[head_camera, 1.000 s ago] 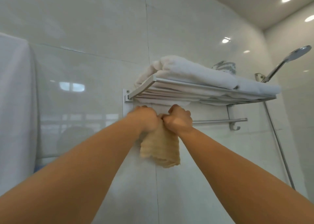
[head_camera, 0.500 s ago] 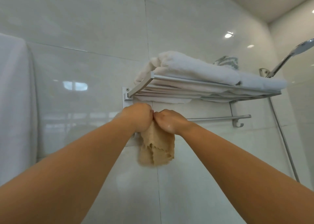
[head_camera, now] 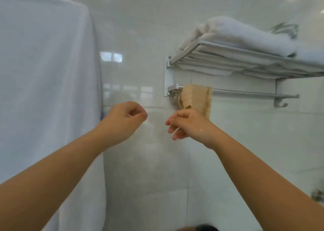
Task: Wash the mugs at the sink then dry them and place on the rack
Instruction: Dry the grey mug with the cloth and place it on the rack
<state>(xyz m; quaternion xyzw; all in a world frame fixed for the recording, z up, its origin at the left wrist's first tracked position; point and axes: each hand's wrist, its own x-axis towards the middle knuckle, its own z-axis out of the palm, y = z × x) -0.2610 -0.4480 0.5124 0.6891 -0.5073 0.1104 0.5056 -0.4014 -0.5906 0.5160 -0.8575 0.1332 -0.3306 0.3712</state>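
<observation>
At centre frame, two bare hands hover empty before a white tiled wall [head_camera: 245,143]: the left hand [head_camera: 122,121] loosely curled, the right hand [head_camera: 188,123] relaxed with fingers apart. Just above the right hand, a tan cloth [head_camera: 198,99] hangs over the rack's rail [head_camera: 254,94]. White towels [head_camera: 245,34] lie on the rack [head_camera: 228,55], upper right.

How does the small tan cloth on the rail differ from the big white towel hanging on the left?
The small tan cloth is beige and short; the big white towel is white and far larger, running out of frame. The cloth drapes over the metal rail under the shelf, rumpled at its left edge; the towel hangs smooth, its support unseen. Neither is touched by a hand.
</observation>
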